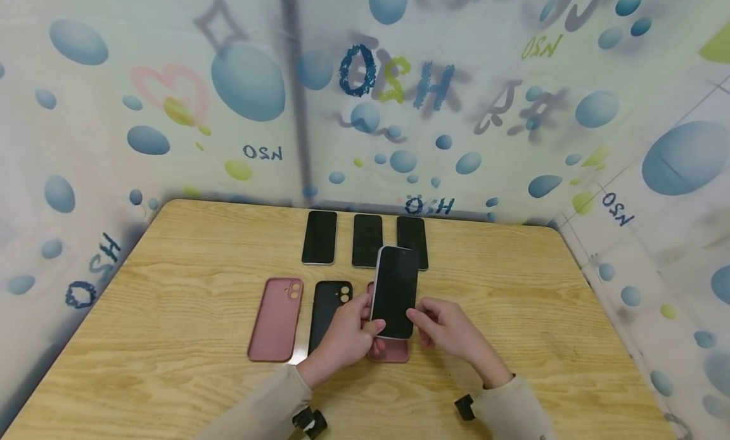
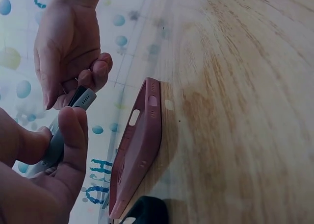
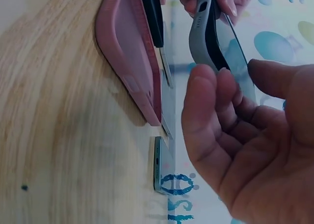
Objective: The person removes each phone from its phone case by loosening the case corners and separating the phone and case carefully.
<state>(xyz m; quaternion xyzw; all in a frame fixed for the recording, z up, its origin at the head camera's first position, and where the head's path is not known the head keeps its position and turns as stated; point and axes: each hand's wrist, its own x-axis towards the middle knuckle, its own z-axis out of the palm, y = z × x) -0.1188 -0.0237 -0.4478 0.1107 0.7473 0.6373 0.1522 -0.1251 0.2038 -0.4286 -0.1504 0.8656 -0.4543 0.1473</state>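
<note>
My left hand (image 1: 348, 329) grips the lower left of a smartphone (image 1: 395, 291) with a dark screen, thumb on the front and fingers behind. A grey phone case (image 3: 200, 42) sits around this phone, and a gap shows between the case and the phone's edge in the right wrist view. At the phone's lower right edge, my right hand (image 1: 450, 326) pinches it with the thumb on the screen side and curled fingers at the case side. Below the phone lies a pink phone case (image 1: 390, 351), partly hidden by the phone and my left hand.
Another pink case (image 1: 275, 319) and a black case (image 1: 325, 310) lie to the left on the wooden table (image 1: 171, 338). Behind them are three dark-screened phones in a row: left (image 1: 319, 237), middle (image 1: 367, 240) and right (image 1: 412, 234). A patterned curtain (image 1: 365, 142) borders the table's back.
</note>
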